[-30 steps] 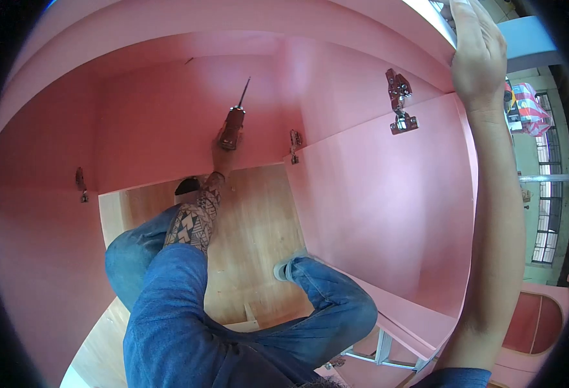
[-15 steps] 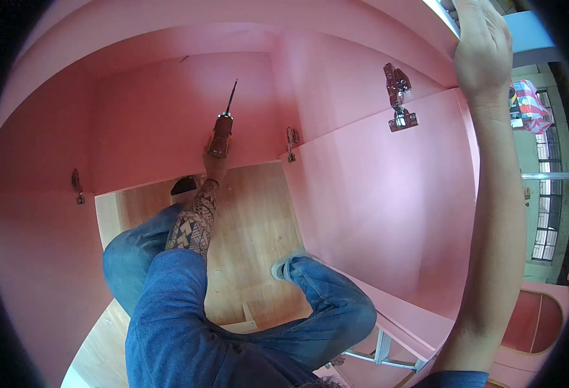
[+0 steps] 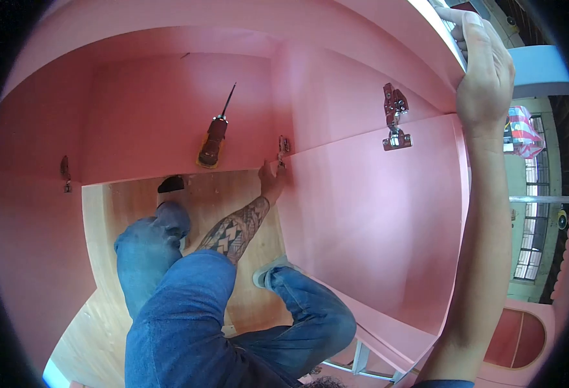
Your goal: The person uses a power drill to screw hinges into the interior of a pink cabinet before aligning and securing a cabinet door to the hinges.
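Observation:
My left hand (image 3: 272, 181), on the tattooed arm, is at a metal cabinet hinge (image 3: 283, 146) beside the inner panel edge. Its fingers close around the hinge's lower end, though the contact is partly hidden. A power drill (image 3: 211, 143) with a long thin bit rests on the pink inner surface (image 3: 148, 123), left of that hand, its bit pointing up and away. At the upper right, my right hand (image 3: 484, 71) is wrapped over the outer edge of the pink cabinet (image 3: 426, 39), with some fingers hidden behind it. Another hinge (image 3: 396, 116) joins the pink door panel (image 3: 375, 226).
A further hinge (image 3: 66, 173) is on the left wall. My bent legs (image 3: 297, 317) rest on the plywood floor (image 3: 200, 226). Outside at right are a striped plastic bag (image 3: 525, 132) and a blue beam (image 3: 536, 64). A metal ladder (image 3: 362, 359) shows below the door panel.
My left hand has let go of the drill, which now lies on the pink surface, and moved right to the hinge. The right hand keeps its hold on the edge. The view has shifted slightly.

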{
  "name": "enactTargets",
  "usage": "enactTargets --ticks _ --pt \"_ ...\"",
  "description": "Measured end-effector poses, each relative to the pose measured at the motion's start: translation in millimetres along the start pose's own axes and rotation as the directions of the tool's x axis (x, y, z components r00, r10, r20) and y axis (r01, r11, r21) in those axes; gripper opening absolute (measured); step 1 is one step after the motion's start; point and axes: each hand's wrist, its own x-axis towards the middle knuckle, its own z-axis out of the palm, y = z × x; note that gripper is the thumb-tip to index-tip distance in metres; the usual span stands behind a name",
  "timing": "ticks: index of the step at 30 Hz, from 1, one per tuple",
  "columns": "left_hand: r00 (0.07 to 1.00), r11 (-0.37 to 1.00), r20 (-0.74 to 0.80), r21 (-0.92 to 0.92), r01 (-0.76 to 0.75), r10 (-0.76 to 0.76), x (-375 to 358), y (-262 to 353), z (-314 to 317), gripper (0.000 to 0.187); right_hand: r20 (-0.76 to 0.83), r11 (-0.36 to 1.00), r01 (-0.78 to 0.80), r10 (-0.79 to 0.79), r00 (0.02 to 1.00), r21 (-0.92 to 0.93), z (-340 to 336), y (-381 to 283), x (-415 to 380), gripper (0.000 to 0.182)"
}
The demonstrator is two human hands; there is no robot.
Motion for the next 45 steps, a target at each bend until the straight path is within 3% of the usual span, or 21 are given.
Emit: enactTargets --ticks 2,3,4,5,7,14,16,20,23,25,26,28,29,31,32,34,38,40,41,43,45 --pt "0.995 0.993 0.078 -0.106 -0.049 0.058 21.2 19.6 6.8 0.068 0.048 0.999 0.043 -0.044 0.998 0.02 -6.0 19.6 -2.4 0.045" --pt "0.96 0.946 0.259 -0.269 0.179 -0.108 30.1 25.1 3.6 0.066 0.067 1.0 -0.03 0.029 0.997 0.007 -6.3 33.3 -6.1 0.043" --pt "0.864 0.83 0.451 -0.376 0.413 -0.225 35.0 30.9 -2.4 0.064 0.082 0.995 -0.102 0.102 0.991 -0.006 -4.7 40.9 -7.3 0.044" --pt "0.865 0.829 0.447 -0.376 0.414 -0.229 34.7 42.9 -13.2 0.064 0.084 0.995 -0.101 0.101 0.991 -0.001 -2.4 42.1 -6.8 0.044" --pt "0.743 0.832 0.578 -0.186 0.522 -0.337 33.7 61.7 -31.7 0.072 0.052 0.991 -0.129 0.13 0.99 -0.037 -1.1 39.5 -8.3 0.053" --pt "0.765 0.813 0.593 -0.301 0.499 -0.25 41.2 28.2 -3.8 0.072 0.079 0.996 -0.065 0.07 0.994 -0.066 -4.1 45.2 -8.4 0.051" --pt "0.686 0.796 0.686 -0.265 0.545 -0.242 47.5 20.9 -4.8 0.075 0.088 0.993 -0.099 0.105 0.991 -0.067 -3.7 40.3 -8.5 0.052" --pt "0.73 0.834 0.605 -0.187 0.519 -0.319 40.8 45.6 -26.1 0.074 0.085 0.993 -0.11 0.114 0.99 -0.047 -3.8 44.8 -10.2 0.051" --pt "0.666 0.805 0.712 -0.252 0.538 -0.222 42.0 21.1 -30.3 0.072 0.089 0.985 -0.081 0.095 0.991 -0.15 -6.7 49.7 -10.4 0.051" --pt "0.824 0.811 0.518 -0.367 0.456 -0.229 28.9 -8.4 -18.6 0.083 0.148 0.989 -0.131 0.14 0.979 -0.065 -8.1 47.4 -7.5 0.051" --pt "0.822 0.81 0.519 -0.364 0.459 -0.233 24.1 -36.5 -10.3 0.083 0.151 0.989 -0.135 0.143 0.978 -0.064 -9.0 48.5 -7.6 0.051" --pt "0.674 0.784 0.44 0.124 0.609 -0.593 12.1 -91.1 0.8 0.098 0.155 0.997 -0.01 0.023 0.988 -0.082 -7.5 48.2 -4.9 0.051" --pt "0.673 0.781 0.438 0.121 0.613 -0.596 0.7 -76.8 -8.0 0.098 0.159 0.997 -0.008 0.02 0.987 -0.078 -8.6 49.4 -3.5 0.051" --pt "0.417 0.595 0.627 0.094 0.798 -0.658 -22.8 -23.2 -35.5 0.109 0.16 0.992 -0.007 0.027 0.987 -0.123 -10.1 50.0 -4.5 0.049" --pt "0.413 0.592 0.629 0.094 0.8 -0.659 -30.1 -13.0 -39.0 0.109 0.164 0.992 -0.007 0.027 0.986 -0.124 -10.5 48.6 -5.6 0.049" --pt "0.29 0.541 0.724 0.135 0.83 -0.626 -38.8 -2.7 -38.2 0.113 0.165 0.985 -0.002 0.031 0.986 -0.174 -10.8 46.7 -6.7 0.046" --pt "0.242 0.51 0.808 0.083 0.856 -0.538 -50.5 10.8 -31.8 0.118 0.177 0.993 -0.099 0.109 0.978 -0.063 -15.9 54.1 -8.2 0.043" --pt "0.265 0.492 0.786 0.057 0.869 -0.559 -55.1 11.7 -28.8 0.121 0.2 0.96 0.161 -0.116 0.973 -0.229 -22.1 66.8 -7.4 0.038" --pt "0.263 0.49 0.786 0.058 0.87 -0.56 -56.1 9.2 -27.1 0.121 0.202 0.96 0.16 -0.114 0.973 -0.228 -25.4 73.8 -7.6 0.038" --pt "0.255 0.467 0.811 0.026 0.884 -0.526 -55.4 2.3 -24.4 0.123 0.275 0.795 0.439 -0.349 0.896 -0.42 -30.3 83.9 -6.5 0.035" --pt "0.265 0.456 0.814 0.001 0.89 -0.518 -57.1 -10.0 -17.0 0.122 0.288 0.818 0.407 -0.309 0.907 -0.405 -30.5 79.4 -6.3 0.034"
